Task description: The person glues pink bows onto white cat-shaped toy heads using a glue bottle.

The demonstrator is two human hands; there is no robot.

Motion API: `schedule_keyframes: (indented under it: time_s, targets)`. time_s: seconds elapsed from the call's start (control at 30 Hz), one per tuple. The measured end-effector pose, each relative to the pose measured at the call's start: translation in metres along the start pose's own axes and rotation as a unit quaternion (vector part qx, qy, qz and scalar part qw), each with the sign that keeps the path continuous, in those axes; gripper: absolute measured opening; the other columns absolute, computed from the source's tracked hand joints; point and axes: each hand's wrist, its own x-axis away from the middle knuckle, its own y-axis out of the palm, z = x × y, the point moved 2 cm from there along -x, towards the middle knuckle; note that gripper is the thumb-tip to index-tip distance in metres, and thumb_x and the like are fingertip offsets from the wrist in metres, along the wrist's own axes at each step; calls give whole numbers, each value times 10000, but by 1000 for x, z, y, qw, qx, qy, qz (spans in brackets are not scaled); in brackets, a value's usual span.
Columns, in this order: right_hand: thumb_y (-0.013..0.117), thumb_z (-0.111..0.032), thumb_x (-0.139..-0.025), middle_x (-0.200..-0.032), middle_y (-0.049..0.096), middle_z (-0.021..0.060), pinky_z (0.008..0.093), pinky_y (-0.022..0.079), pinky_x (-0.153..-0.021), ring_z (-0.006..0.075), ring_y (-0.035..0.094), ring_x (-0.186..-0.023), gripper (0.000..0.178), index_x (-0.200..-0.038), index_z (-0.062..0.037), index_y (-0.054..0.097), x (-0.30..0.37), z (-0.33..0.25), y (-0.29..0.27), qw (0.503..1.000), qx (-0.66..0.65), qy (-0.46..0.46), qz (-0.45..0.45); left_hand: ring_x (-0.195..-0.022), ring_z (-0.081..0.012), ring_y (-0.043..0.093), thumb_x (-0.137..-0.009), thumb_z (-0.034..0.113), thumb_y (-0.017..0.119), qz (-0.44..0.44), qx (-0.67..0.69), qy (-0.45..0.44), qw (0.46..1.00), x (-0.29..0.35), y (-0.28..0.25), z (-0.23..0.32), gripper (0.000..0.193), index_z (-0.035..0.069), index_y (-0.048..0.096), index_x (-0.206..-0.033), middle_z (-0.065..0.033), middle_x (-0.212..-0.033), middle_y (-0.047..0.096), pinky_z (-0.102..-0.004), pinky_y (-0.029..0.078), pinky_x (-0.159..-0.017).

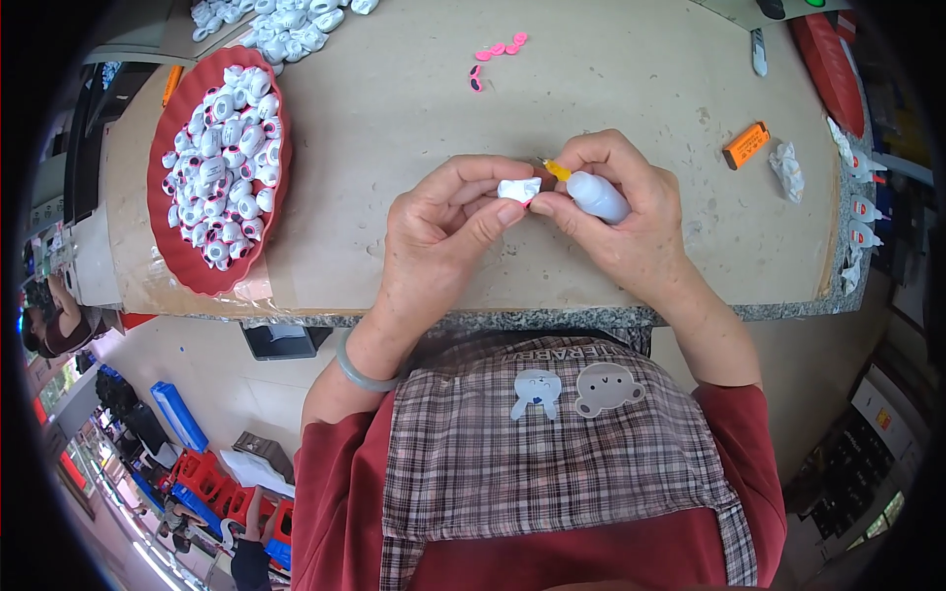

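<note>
Between the thumb and fingers of my left hand (439, 219) is a small white piece (518, 189) with a bit of pink at its lower edge. My right hand (636, 212) is closed round a small white squeeze bottle (597, 197) with a thin yellow nozzle (557, 169). The nozzle points up and left, close beside the white piece; I cannot tell whether they touch. Farther off on the table lie several small pink pieces (498, 49) in a row and a pink piece with dark ovals (476, 79).
A red scalloped tray (281, 167) heaped with small white-and-pink pieces stands at the left. Behind it is a pile of white pieces (286, 32). At the right are an orange box (746, 145), a crumpled tissue (786, 172) and several small bottles (865, 209) along the table edge.
</note>
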Motion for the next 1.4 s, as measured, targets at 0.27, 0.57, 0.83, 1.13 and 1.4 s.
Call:
schedule_keyframes:
  time_s: [0.27, 0.57, 0.83, 1.13, 1.4]
  targets:
    - [738, -104, -753, -748, 639, 45, 234, 508, -575, 144, 652, -675, 250, -907, -52, 549, -1, 9, 2, 998, -53, 1, 17, -943, -169, 623, -883, 9, 560, -7, 90, -48, 995, -2, -5, -4, 263, -48, 538, -1139, -161, -1073, 624, -269, 499, -863]
    - [707, -87, -796, -809, 601, 6, 198, 470, -575, 60, 566, -718, 211, -966, -45, 589, 2, 7, -2, 937, -291, 188, -40, -927, -192, 640, -898, 74, 560, -13, 311, -119, 943, 2, -8, -8, 291, -26, 549, -1170, -175, -1082, 617, -282, 520, -847]
    - [746, -85, -731, -817, 616, 60, 257, 479, -639, 157, 611, -728, 243, -939, -31, 632, 1, 2, 5, 993, -122, -5, 6, -978, -185, 601, -858, -30, 579, 19, 12, 55, 998, 2, 1, 1, 287, -51, 555, -1143, -124, -1067, 592, -274, 519, -829]
    - [751, -67, -708, -781, 632, 69, 262, 486, -576, 157, 620, -701, 222, -907, -41, 655, 0, 5, 5, 990, -64, -121, 38, -918, -176, 597, -782, -48, 654, 27, -182, 160, 970, 2, 1, 10, 251, -26, 637, -1031, -140, -1037, 603, -257, 520, -773]
    - [741, -32, -713, -777, 627, 73, 260, 472, -587, 160, 606, -689, 192, -887, -23, 660, 0, -2, 9, 992, -86, -88, 31, -884, -171, 610, -783, -34, 655, 34, -203, 127, 970, 5, -2, 16, 227, -26, 651, -1010, -128, -1011, 617, -254, 518, -753]
